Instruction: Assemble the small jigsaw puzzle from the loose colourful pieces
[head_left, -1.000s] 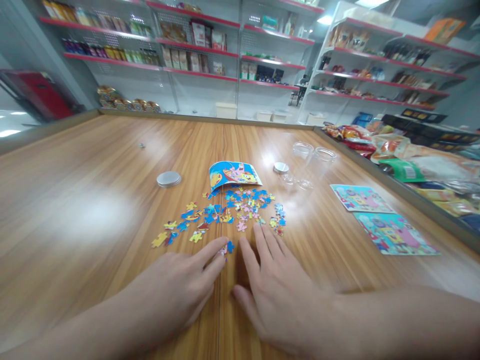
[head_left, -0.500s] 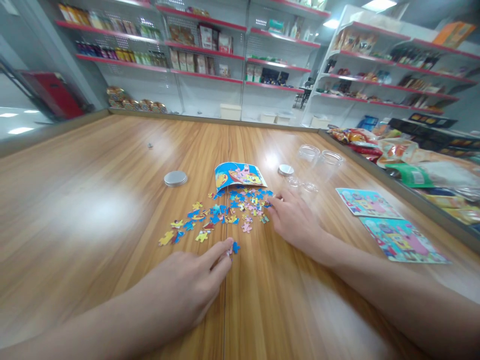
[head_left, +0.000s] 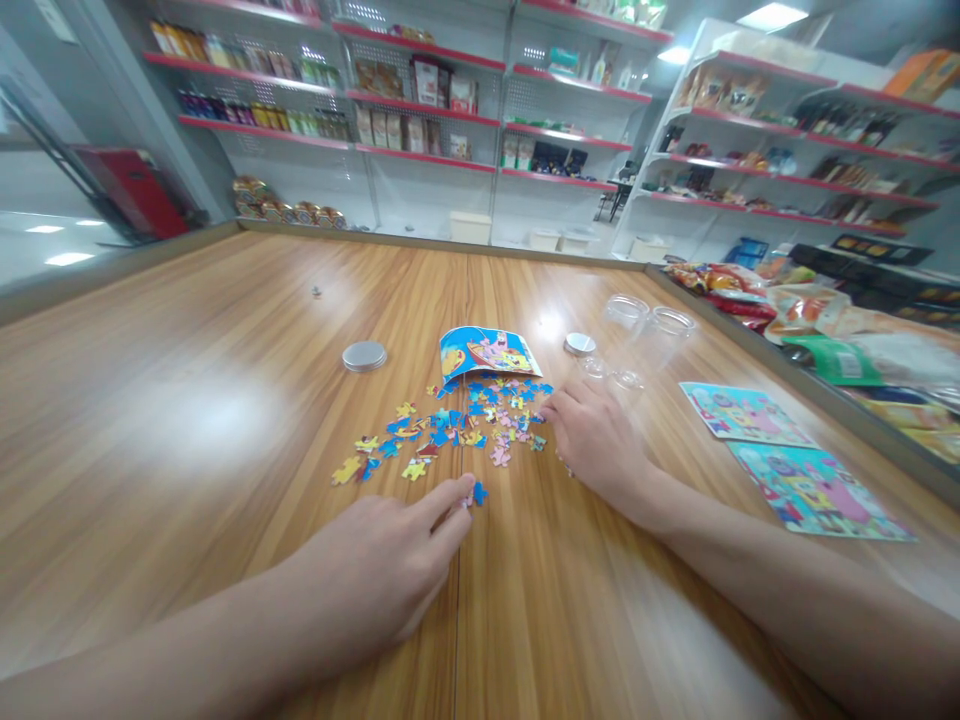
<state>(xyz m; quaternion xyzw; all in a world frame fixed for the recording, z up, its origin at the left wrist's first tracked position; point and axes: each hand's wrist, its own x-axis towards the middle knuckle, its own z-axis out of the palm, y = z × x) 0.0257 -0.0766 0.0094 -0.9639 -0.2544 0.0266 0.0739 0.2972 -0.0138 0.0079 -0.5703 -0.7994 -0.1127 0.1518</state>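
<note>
My left hand [head_left: 405, 545] is closed, thumb and forefinger pinching jigsaw puzzle pieces [head_left: 480, 494], one of them blue, low over the wooden table. Beyond it lies a loose heap of jigsaw pieces [head_left: 450, 428] in blue, yellow and pink. My right hand [head_left: 596, 435] is at the heap's right edge with its fingers bent together on a jigsaw piece, mostly covered by the fingertips. Another small piece [head_left: 570, 472] peeks out beneath that palm. Behind the heap stands a curved cartoon picture sheet [head_left: 491, 352], bowed upward.
Two flat cartoon pictures [head_left: 821, 488] lie at the right. Clear plastic jars [head_left: 660, 335] and a silver lid [head_left: 579, 344] stand behind my right hand; another silver lid [head_left: 364, 356] is left. Packaged goods [head_left: 840, 350] border the table's right edge. Stocked shelves [head_left: 420, 100] line the back.
The view has shifted slightly, moving the scene rightward. My right hand has drawn a little nearer, and a small piece now shows under its palm. My left hand keeps its pinch.
</note>
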